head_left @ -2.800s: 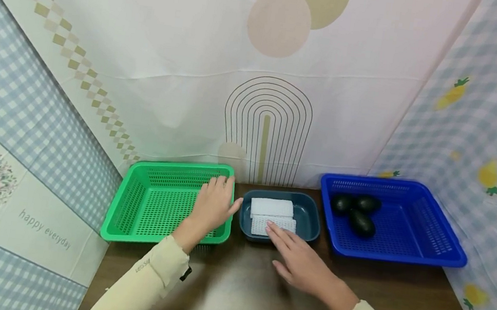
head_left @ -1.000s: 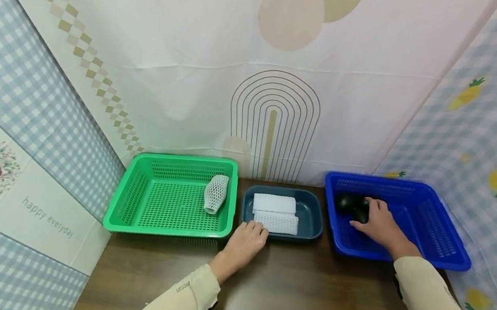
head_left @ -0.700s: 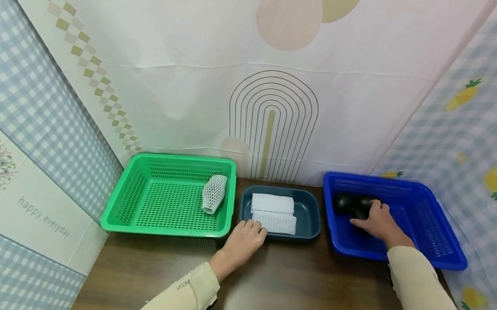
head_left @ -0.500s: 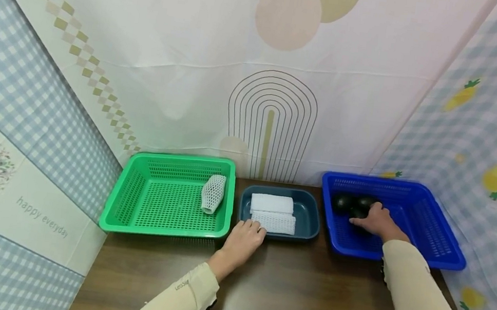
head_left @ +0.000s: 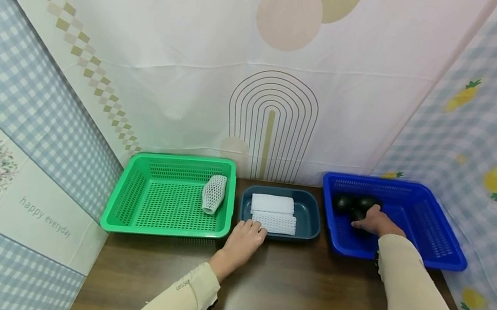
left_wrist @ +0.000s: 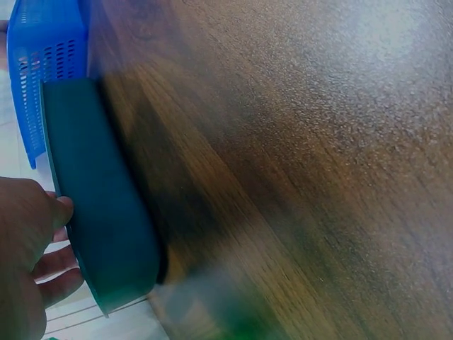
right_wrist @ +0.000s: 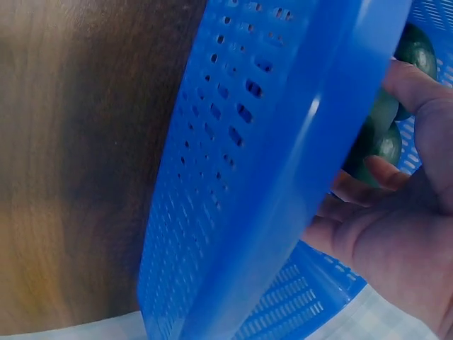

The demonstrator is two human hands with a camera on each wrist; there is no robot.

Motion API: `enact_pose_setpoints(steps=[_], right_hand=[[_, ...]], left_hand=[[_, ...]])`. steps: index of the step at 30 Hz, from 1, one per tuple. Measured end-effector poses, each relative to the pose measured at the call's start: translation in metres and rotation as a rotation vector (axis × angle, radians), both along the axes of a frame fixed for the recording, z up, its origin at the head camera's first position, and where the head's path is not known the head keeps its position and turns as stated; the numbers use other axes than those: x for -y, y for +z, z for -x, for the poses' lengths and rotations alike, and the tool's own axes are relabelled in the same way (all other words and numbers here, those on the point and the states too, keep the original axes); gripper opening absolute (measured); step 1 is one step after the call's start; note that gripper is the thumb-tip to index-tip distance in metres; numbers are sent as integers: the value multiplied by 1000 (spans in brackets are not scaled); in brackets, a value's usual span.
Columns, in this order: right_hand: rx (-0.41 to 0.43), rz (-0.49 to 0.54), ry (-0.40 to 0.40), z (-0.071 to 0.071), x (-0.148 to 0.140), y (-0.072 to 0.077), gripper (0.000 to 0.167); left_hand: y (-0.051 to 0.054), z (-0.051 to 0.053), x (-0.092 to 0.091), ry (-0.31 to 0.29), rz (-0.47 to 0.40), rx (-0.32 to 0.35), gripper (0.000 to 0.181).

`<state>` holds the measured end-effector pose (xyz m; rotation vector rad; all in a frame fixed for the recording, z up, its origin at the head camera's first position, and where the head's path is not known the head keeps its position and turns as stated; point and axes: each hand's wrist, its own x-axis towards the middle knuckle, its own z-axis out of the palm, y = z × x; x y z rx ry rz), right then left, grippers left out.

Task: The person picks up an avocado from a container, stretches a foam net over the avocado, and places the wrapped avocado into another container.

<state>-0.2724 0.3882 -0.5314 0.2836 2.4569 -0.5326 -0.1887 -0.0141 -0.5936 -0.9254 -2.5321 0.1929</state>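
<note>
In the head view, three dark green avocados (head_left: 343,203) lie together in the left part of the blue basket (head_left: 403,259). My right hand (head_left: 377,222) reaches over that basket's front rim, thumb and fingers round the front avocado (head_left: 358,216), which it partly covers. My left hand (head_left: 245,237) holds the front left rim of the small dark teal tray (head_left: 310,219). In the left wrist view, its thumb lies at the rim and the other fingertips are partly hidden behind it. Two flat white foam net sleeves (head_left: 273,223) lie in the tray.
The green basket (head_left: 164,231) stands left of the tray. At its right side lies a bulging white foam net sleeve (head_left: 213,194). Patterned cloth (head_left: 194,65) hangs behind and at both sides of the brown wooden table (head_left: 286,299).
A filled net sleeve now lies in the green basket, where my left hand was. That hand moved to the tray rim. My right hand moved from the tray to the avocados, then shifted slightly towards me.
</note>
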Motion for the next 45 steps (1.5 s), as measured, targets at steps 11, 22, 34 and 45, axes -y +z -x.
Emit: enact_pose_setpoints(steps=[11, 22, 34, 45], right_hand=[[59, -12, 28, 3, -3, -12, 106], [-32, 16, 97, -4, -13, -12, 94], [-232, 129, 87, -18, -18, -6, 95], [-358, 142, 128, -44, 9, 8, 93]], left_hand=[[-1, 0, 0, -5, -17, -47, 7], [2, 2, 0, -12, -9, -27, 8], [0, 0, -1, 1, -21, -9, 8], [0, 1, 0, -4, -16, 4, 10]])
